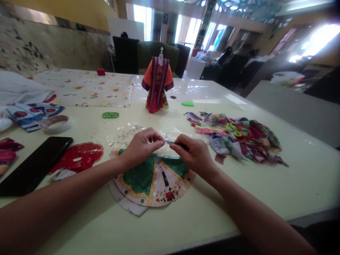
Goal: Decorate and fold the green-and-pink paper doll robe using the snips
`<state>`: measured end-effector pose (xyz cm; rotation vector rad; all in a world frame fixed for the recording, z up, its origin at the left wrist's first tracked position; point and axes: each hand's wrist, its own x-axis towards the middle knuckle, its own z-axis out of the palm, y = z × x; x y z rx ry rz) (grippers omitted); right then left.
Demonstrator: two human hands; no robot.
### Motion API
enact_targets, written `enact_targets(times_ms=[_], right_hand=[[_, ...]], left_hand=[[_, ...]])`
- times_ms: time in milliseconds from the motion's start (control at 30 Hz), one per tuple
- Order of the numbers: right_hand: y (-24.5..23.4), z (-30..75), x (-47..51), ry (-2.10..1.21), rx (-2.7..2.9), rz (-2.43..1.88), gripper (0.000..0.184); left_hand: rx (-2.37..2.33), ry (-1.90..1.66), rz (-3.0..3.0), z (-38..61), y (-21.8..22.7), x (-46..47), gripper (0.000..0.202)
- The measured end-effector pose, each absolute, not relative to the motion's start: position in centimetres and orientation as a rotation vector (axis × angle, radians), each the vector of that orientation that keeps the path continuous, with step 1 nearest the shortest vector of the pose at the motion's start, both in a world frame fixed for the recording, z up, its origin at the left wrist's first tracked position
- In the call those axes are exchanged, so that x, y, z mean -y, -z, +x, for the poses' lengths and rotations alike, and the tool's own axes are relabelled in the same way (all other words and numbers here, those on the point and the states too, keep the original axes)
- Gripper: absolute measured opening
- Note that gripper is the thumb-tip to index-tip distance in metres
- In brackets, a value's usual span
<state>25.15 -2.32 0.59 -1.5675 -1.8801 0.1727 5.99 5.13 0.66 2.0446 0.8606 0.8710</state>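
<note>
Just above the fan-shaped cloth, my right hand (192,152) is closed around a slim pointed metal tool (169,142) with a dark rear part. The thumb and forefinger of my left hand (147,144) pinch together at the tool's tip; whatever sits between them is too small to name. Below both hands lies a green and cream skirt piece (140,177) with gold borders and a red flower print. White fabric shows under its lower left edge. Clear plastic film (124,132) with small shiny bits spreads behind the hands.
A doll in an orange and red robe (157,85) stands at the back. Fabric scraps (239,138) are heaped on the right. To the left are a black phone (37,164), red cloth (82,154), a tape roll (55,124) and a green bead tray (110,115).
</note>
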Motion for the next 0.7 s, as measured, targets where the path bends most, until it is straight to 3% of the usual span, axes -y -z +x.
enact_targets(times_ms=[233,467,700], right_hand=[[-0.6,24.9,2.5,-0.066,1.910,-1.571,0.030],[-0.8,25.6,2.2,-0.141,1.812,-1.529,0.028],[-3.1,27.5,2.6,-0.434,2.104,-1.345,0.026]], left_hand=[[-0.812,-0.779,1.870,6.0,-0.2,-5.5,0.015],[-0.831,-0.870,2.193,6.0,-0.5,-5.2,0.006],[-0.747,-0.840,2.231,6.0,0.5,-5.7,0.009]])
